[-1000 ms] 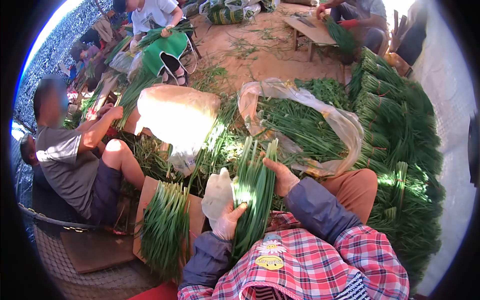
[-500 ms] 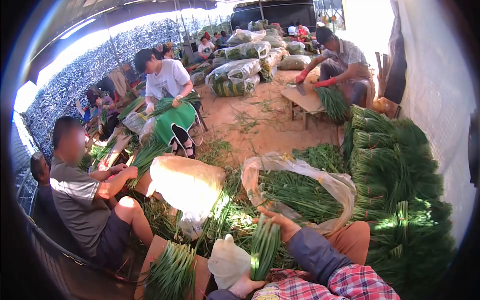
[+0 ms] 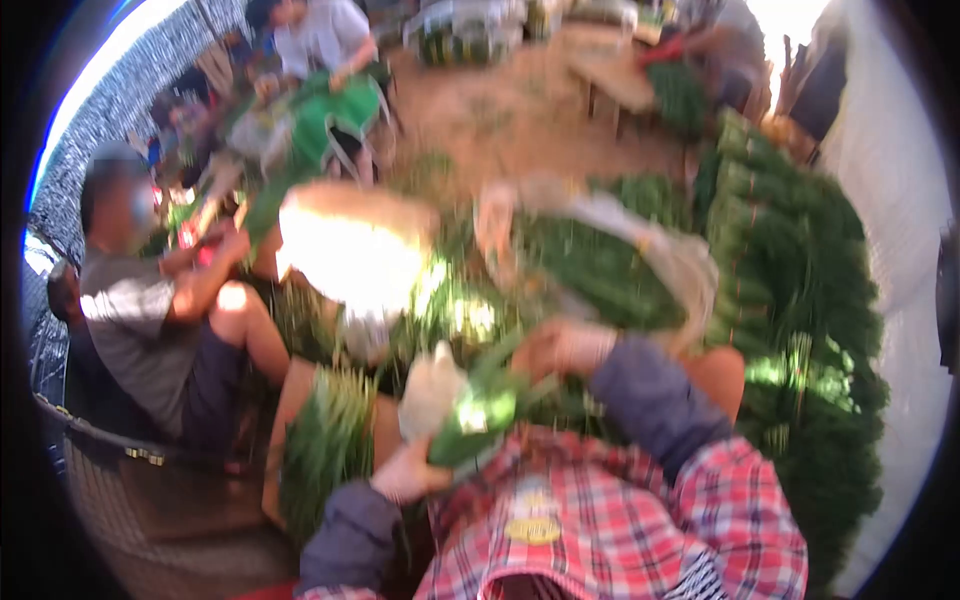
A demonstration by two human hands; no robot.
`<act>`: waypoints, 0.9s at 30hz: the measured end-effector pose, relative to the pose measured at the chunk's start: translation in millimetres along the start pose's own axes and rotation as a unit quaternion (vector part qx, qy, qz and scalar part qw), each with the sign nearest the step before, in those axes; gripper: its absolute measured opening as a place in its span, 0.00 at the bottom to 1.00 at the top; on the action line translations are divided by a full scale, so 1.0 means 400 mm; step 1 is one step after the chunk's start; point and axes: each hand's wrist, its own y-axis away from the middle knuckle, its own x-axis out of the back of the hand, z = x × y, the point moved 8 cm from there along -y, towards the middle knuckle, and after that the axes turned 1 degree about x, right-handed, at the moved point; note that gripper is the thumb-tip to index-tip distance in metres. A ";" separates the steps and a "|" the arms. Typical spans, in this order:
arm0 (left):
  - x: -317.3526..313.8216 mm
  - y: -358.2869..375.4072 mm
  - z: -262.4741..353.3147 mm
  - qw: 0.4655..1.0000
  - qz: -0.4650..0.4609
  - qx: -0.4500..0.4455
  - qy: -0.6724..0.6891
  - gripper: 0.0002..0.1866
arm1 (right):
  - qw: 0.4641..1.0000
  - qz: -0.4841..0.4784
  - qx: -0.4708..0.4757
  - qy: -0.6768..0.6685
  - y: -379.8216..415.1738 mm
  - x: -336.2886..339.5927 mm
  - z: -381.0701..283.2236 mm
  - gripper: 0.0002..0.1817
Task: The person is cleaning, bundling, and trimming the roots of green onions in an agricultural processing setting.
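Left hand [image 3: 408,472]: grasps lower end of long, green, leafy-stalk bundle [image 3: 478,418] | Right hand [image 3: 563,348]: lies at bundle's upper end; blurred, cannot tell whether grasping | Bundle position: tilted between hands, beyond right edge of flat brown board [image 3: 284,415] | Board: carries second green-stalk bundle [image 3: 322,435], pale ends toward far edge | White, knob-topped object [image 3: 430,392]: just beside first bundle

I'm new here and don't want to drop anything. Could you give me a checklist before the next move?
1. Left grip around the green stalks: ok, at their lower end.
2. Right grip closed on them: cannot tell, blurred at the upper end.
3. Stalk tips even: cannot tell, too blurred.
4. Brown board free: not ok, a leafy pile lies across it.
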 end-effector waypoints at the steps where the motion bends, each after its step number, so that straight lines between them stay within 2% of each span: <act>1: 0.001 -0.006 -0.031 0.997 -0.009 -0.024 0.071 0.34 | 0.995 0.091 -0.020 0.023 -0.009 0.044 0.018 0.12; 2: 0.008 0.011 -0.007 0.999 0.000 -0.033 0.021 0.34 | 0.987 0.145 0.016 -0.062 -0.029 0.094 0.050 0.10; 3: 0.003 0.020 -0.006 0.997 0.004 -0.030 0.076 0.34 | 0.971 0.218 0.046 -0.082 -0.018 0.144 0.050 0.09; 4: 0.008 0.028 -0.027 0.996 0.017 0.010 0.088 0.34 | 0.953 0.214 0.077 -0.199 -0.026 0.193 0.081 0.09; 5: 0.020 0.021 -0.047 0.997 0.031 -0.002 0.069 0.34 | 0.935 0.285 0.068 -0.201 -0.008 0.220 0.077 0.10; 8: 0.033 0.020 -0.045 0.998 0.058 0.006 0.012 0.34 | 0.955 0.271 0.077 -0.088 -0.009 0.207 0.009 0.14; 10: 0.029 0.010 -0.049 0.998 0.060 0.009 0.008 0.34 | 0.959 0.236 0.122 0.095 -0.028 0.137 -0.061 0.16; 12: 0.026 -0.012 -0.060 0.998 0.059 -0.007 0.034 0.33 | 0.929 0.223 0.167 0.245 -0.031 0.082 -0.122 0.18; 14: 0.010 -0.015 -0.056 0.992 0.038 0.022 0.116 0.32 | 0.879 0.233 0.213 0.358 -0.019 0.036 -0.176 0.19; 15: 0.000 -0.012 -0.052 0.986 0.028 0.038 0.157 0.32 | 0.877 0.277 0.203 0.336 -0.005 0.040 -0.186 0.17; 18: -0.006 -0.018 -0.051 0.979 0.020 0.091 0.183 0.31 | 0.893 0.231 0.223 0.315 0.011 -0.020 -0.184 0.16; 19: -0.005 -0.016 -0.049 0.979 0.036 0.093 0.176 0.31 | 0.828 0.208 0.281 0.438 -0.003 -0.072 -0.187 0.16; 20: -0.007 -0.018 -0.041 0.980 0.052 0.092 0.168 0.31 | 0.794 0.182 0.255 0.521 -0.016 -0.110 -0.173 0.20; 22: -0.015 -0.031 -0.025 0.984 0.074 0.079 0.145 0.31 | 0.797 0.200 0.206 0.532 -0.042 -0.136 -0.134 0.25; 24: -0.019 -0.041 -0.027 0.988 0.088 0.059 0.110 0.31 | 0.778 0.154 0.159 0.588 -0.075 -0.183 -0.078 0.26; 25: -0.022 -0.048 -0.039 0.987 0.092 0.042 0.127 0.31 | 0.774 0.109 0.155 0.604 -0.097 -0.205 -0.054 0.20; 26: -0.027 -0.063 -0.058 0.985 0.094 0.023 0.143 0.32 | 0.737 0.106 0.180 0.643 -0.129 -0.219 0.007 0.16; 27: -0.030 -0.068 -0.051 0.983 0.096 0.005 0.159 0.32 | 0.778 0.082 0.199 0.591 -0.121 -0.231 0.001 0.13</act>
